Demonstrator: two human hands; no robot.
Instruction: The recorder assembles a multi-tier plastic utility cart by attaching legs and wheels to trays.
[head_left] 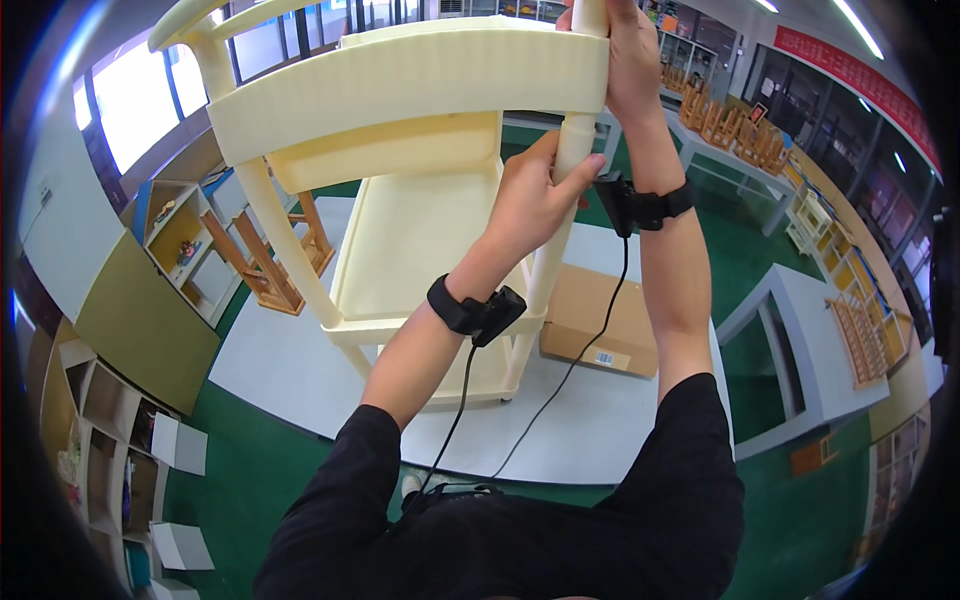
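Trolley on white table, green floor — bright windows, shelves

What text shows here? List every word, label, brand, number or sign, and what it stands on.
Red banner, upper right: pale characters, too small and blurred to quote.
White label on the cardboard box: dark bars; anything else is too small to read.
Cream cart: no text visible.

A black cloth top has loose, cropped sleeves. 2 black wristbands carry boxy black modules, each trailing 1 thin black cable.
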